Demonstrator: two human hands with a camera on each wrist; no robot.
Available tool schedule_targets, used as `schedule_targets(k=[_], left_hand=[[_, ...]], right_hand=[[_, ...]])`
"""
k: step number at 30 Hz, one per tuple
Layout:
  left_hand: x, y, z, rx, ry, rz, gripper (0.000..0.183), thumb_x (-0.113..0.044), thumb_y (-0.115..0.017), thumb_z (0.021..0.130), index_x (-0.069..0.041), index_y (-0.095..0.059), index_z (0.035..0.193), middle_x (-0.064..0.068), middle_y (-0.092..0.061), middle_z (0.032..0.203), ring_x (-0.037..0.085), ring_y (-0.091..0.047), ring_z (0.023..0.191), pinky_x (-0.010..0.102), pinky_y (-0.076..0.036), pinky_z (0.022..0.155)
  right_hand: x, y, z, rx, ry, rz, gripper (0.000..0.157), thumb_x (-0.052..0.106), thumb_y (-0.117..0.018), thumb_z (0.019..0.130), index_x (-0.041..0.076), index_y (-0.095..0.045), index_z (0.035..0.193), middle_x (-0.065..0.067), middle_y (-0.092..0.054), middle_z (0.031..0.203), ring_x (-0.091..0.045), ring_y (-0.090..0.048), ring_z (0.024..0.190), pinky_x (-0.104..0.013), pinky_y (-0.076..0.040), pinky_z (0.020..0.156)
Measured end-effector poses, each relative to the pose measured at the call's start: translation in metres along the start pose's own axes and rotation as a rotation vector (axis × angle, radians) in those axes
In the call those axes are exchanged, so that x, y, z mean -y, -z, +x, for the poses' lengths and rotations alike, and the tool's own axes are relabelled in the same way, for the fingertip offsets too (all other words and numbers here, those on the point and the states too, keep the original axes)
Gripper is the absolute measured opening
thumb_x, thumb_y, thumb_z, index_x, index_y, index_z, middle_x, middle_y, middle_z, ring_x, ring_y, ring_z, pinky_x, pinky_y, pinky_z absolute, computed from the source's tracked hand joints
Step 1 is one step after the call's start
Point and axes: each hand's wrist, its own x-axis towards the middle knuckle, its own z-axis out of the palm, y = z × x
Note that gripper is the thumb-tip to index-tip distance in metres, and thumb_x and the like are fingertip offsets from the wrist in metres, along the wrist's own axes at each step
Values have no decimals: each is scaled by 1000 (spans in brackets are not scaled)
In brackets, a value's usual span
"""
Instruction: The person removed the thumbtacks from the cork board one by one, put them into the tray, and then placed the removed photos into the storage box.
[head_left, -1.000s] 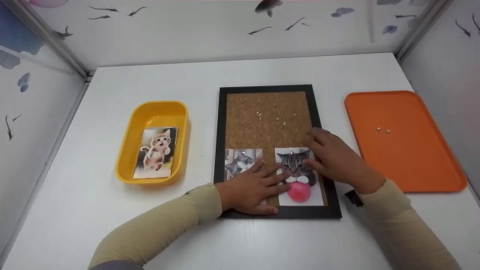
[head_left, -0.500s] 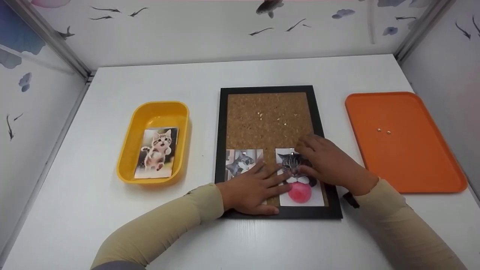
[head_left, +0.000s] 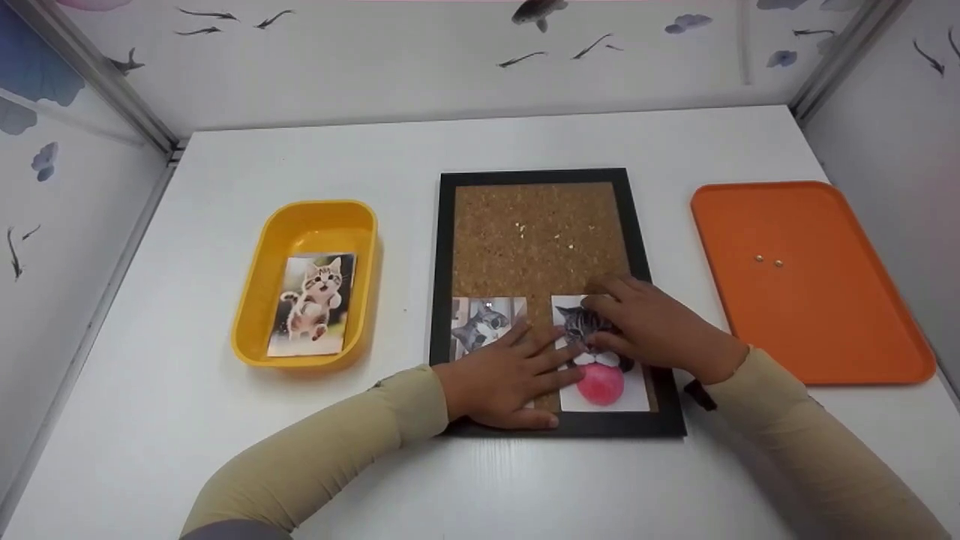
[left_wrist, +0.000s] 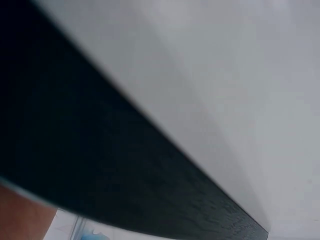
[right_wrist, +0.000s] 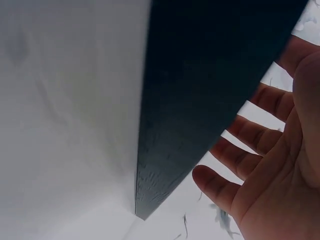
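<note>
Two cat photos (head_left: pixel 602 385) lie partly under left fingers (head_left: pixel 555 379) spread flat and right fingers (head_left: pixel 607 306) whose grasp I cannot tell.

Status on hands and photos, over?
Left hand spread over gray-and-white cat photo, overlapping pink-ball cat photo. Right hand over the latter's upper part. Both photos lie on corkboard. Only hands in the way.

The left hand (head_left: pixel 501 381) spreads over two cat photos (head_left: pixel 478 328) on a corkboard (head_left: pixel 536 262).
</note>
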Motion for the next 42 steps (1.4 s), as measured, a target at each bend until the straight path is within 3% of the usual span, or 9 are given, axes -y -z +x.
schedule_targets(k=[4, 12, 24, 34, 42], left_hand=[[0, 1, 0, 4, 0, -13, 75, -70, -14, 98, -29, -4, 160, -3, 6, 167, 27, 8, 152, 58, -3, 118], [-1, 2, 1, 16, 2, -3, 75, -70, -13, 98, -29, -4, 160, -3, 6, 166, 27, 8, 151, 58, -3, 118], [0, 2, 1, 18, -3, 10, 76, -70, -13, 98, -28, -6, 161, -2, 5, 167, 27, 7, 151, 59, -2, 117], [1, 3, 1, 11, -9, 12, 76, -70, -16, 98, -28, -8, 161, -1, 4, 167, 28, 6, 152, 59, -4, 117], [4, 5, 1, 8, -11, 45, 72, -70, -16, 98, -32, -14, 160, -4, -5, 167, 25, -2, 152, 55, -9, 119]], right_hand=[[-3, 2, 2, 14, -13, 6, 49, 42, -67, 94, 12, -59, 133, -9, -51, 135, -26, -50, 120, -48, -46, 102], [-6, 3, 10, -15, 55, -24, 37, 33, -69, 95, 13, -64, 126, -10, -55, 126, -27, -54, 109, -45, -50, 95], [-4, 3, 12, 28, -3, 24, 36, 23, -70, 94, 14, -66, 128, -14, -55, 133, -33, -50, 123, -50, -46, 101], [-3, 10, 14, 75, -31, 94, 37, 19, -71, 93, 13, -67, 129, -15, -56, 133, -33, -49, 123, -50, -45, 103], [-1, 17, 23, 134, -68, 152, 29, 10, -73, 90, 11, -73, 119, -12, -59, 122, -28, -54, 109, -46, -49, 94]])
